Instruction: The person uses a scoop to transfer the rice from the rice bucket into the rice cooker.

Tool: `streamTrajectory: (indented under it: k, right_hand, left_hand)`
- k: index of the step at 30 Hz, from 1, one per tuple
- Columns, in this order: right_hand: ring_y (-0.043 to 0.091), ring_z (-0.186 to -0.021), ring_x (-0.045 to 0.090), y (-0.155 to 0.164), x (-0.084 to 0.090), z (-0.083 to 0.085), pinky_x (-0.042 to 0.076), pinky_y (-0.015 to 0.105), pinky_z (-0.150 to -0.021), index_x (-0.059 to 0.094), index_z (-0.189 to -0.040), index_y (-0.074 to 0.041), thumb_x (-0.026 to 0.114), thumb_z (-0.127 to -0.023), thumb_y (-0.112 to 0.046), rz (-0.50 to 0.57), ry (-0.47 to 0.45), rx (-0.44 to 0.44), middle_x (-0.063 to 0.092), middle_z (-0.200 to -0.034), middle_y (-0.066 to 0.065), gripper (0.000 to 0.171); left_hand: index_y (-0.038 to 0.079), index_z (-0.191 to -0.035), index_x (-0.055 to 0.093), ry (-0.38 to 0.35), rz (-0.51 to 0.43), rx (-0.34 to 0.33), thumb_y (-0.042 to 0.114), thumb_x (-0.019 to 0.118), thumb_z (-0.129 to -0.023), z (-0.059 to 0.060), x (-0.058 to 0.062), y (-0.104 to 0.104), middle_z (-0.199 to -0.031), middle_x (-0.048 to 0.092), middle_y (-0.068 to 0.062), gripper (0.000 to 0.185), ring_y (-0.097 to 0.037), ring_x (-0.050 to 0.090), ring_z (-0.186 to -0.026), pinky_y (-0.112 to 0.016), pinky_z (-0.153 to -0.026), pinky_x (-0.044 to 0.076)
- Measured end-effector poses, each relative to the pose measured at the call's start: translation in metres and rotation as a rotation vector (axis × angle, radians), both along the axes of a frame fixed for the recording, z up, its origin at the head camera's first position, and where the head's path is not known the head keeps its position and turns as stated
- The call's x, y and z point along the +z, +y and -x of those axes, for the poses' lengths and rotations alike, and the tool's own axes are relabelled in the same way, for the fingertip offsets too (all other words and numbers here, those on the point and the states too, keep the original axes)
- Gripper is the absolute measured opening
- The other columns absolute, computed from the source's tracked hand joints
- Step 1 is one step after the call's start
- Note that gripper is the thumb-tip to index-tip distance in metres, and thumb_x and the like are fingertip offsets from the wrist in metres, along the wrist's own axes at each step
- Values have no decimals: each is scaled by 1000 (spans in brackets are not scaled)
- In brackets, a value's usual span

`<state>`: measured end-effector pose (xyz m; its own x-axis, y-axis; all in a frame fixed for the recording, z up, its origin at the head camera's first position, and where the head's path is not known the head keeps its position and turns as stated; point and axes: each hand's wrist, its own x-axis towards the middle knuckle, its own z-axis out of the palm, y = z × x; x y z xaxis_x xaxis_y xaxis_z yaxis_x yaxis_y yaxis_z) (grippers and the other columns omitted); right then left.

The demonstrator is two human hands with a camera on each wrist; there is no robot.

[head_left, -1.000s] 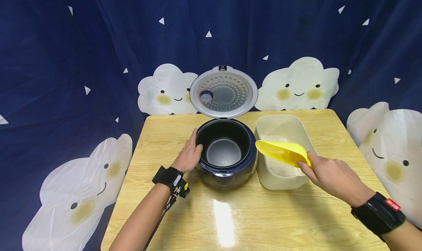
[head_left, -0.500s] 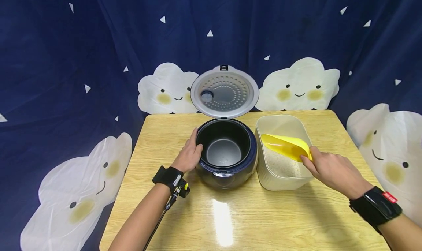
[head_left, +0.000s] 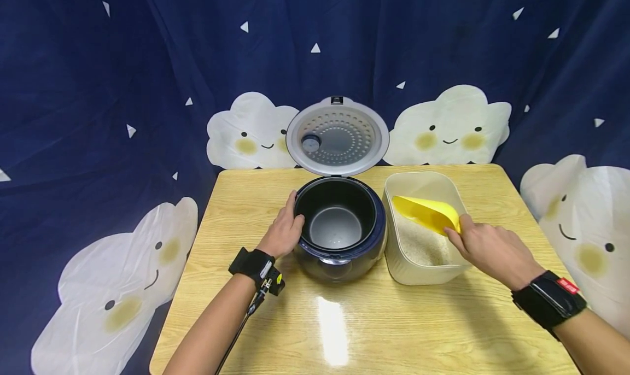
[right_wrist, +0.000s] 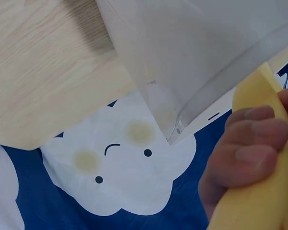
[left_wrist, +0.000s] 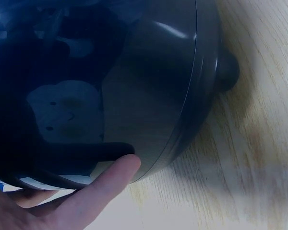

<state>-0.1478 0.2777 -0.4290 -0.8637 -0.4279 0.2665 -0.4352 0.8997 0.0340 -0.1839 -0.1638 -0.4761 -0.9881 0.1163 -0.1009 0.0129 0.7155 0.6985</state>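
A dark rice cooker (head_left: 334,271) stands mid-table in the head view, its lid (head_left: 339,137) raised and its black inner pot (head_left: 334,227) exposed. My left hand (head_left: 281,233) rests against the cooker's left side, thumb near the rim; a straight finger (left_wrist: 103,184) lies along the glossy wall in the left wrist view. To the right of the cooker is a cream container (head_left: 423,274) with white grains (head_left: 423,249), apparently rice, inside. My right hand (head_left: 494,252) grips the handle of a yellow scoop (head_left: 428,214), held tilted over the container. No grains show on the scoop's visible inside.
The wooden table (head_left: 275,331) ends at the back against a dark blue curtain (head_left: 344,41) printed with clouds. The container stands close beside the cooker. A cable (head_left: 236,334) runs along the left forearm from its wrist strap.
The yellow scoop has shifted from the container's cooker-side edge to over its inside, moving right and slightly back with my right hand. My left hand stays at the cooker.
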Motion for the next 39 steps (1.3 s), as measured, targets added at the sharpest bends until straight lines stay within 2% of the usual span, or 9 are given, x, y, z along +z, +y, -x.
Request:
streamTrajectory:
  k: [4, 15, 20, 24, 39]
  right_hand:
    - [14, -38, 31, -3, -1, 4, 20, 27, -38, 43, -78, -7, 66, -98, -30, -30, 19, 0, 29, -53, -5, 38]
    - [18, -36, 34, -13, -7, 11, 28, 36, -32, 40, -76, -6, 63, -100, -31, -58, 0, -37, 32, -50, -2, 41]
    - [19, -37, 36, -15, -8, 19, 33, 39, -31, 39, -76, -5, 66, -99, -28, -105, 0, -1, 34, -51, 0, 42]
    - [18, -37, 36, -13, -9, 24, 32, 36, -32, 40, -78, -5, 66, -99, -27, -135, -33, 14, 34, -53, 0, 40]
    - [17, -40, 39, -13, -8, 35, 37, 40, -33, 45, -79, -4, 67, -98, -27, -148, -41, 56, 37, -54, 0, 37]
  left_hand:
    - [25, -168, 0, 6, 0, 3, 31, 35, -109, 0, -1, 0, -172, 25, -15, 69, -32, 29, -159, -53, -129, 29]
    - [25, -168, 1, 2, -14, 7, 31, 35, -109, -2, 0, 1, -172, 24, -14, 68, -33, 29, -159, -55, -128, 30]
    - [24, -168, 1, 8, -23, 3, 31, 35, -109, -1, -1, 1, -173, 22, -13, 68, -32, 27, -160, -54, -129, 28]
    - [25, -168, 0, 2, -22, 2, 31, 35, -109, -2, -1, 2, -174, 20, -12, 69, -32, 26, -160, -55, -129, 28]
    - [26, -168, 1, 6, -7, 15, 31, 35, -109, -1, 2, 2, -173, 23, -12, 68, -32, 27, -160, -54, -129, 29]
